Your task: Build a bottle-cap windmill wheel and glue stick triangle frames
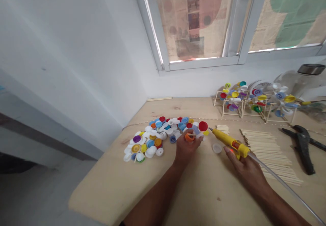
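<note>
In my left hand (185,148) is a small wheel of bottle caps, with orange, pale blue, white and red caps showing around a thin stick. My right hand (246,166) grips a yellow glue gun (228,140); a small red light glows near its handle and a clear glue stick (285,185) runs out of its back. The nozzle points left, close to the red cap (203,126) of the wheel. A translucent white cap (217,148) lies on the table between my hands. Left of my left hand spreads a pile of coloured bottle caps (150,141).
Rows of thin wooden sticks (270,154) lie right of the glue gun, beside a black clamp (303,146). Several finished cap wheels on stick frames (234,100) stand by the wall. A glass jar (292,80) is behind them. A twisted cord (249,121) crosses the wooden table (107,192).
</note>
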{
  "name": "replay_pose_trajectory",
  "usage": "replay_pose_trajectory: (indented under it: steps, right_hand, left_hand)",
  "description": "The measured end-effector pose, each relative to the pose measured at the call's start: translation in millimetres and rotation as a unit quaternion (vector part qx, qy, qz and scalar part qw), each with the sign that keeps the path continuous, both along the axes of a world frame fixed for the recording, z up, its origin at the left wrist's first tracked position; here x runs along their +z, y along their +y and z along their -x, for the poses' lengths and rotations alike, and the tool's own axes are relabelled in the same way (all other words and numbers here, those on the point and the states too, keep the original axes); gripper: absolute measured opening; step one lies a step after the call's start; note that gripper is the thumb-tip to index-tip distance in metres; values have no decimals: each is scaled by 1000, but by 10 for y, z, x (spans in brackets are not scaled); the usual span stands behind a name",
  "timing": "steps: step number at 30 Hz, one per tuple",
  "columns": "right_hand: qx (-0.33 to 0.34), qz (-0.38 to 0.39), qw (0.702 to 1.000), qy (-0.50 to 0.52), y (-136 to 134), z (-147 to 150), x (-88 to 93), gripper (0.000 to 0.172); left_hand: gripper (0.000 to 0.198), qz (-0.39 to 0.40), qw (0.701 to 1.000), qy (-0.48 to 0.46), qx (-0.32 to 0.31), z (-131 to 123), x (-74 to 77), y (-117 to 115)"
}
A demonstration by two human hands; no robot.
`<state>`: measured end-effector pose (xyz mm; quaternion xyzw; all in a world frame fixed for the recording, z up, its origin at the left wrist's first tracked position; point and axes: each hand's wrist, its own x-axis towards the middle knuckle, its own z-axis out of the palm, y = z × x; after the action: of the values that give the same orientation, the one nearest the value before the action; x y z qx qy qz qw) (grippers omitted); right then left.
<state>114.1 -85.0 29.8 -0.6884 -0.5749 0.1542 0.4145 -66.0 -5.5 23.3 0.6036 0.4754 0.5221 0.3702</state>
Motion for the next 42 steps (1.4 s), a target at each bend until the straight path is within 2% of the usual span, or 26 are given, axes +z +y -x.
replay_pose_trajectory:
  steps: [4,13,23,31,36,42]
  right_hand:
    - [-6,-7,1000,-5,-9,16,21,38]
    - [-6,17,999,-37,-20,-1,-48,40]
    - [14,5,1000,2,-8,-5,15,35]
    - [-10,15,1000,-11,-23,10,2,41]
    - [23,-1,1000,-8,-16,12,-26,38]
    - [11,7,1000,-9,-22,-16,-28,37]
  left_hand:
    - [23,3,1000,-3,4,-2,-2,3]
    - [24,1,1000,-2,3,-7,-9,0]
    - [27,3,1000,-17,6,6,-36,8]
    - [26,0,1000,-6,9,8,-66,23]
    - [27,9,1000,-13,8,10,-40,11]
    - [26,3,1000,7,5,13,-20,-2]
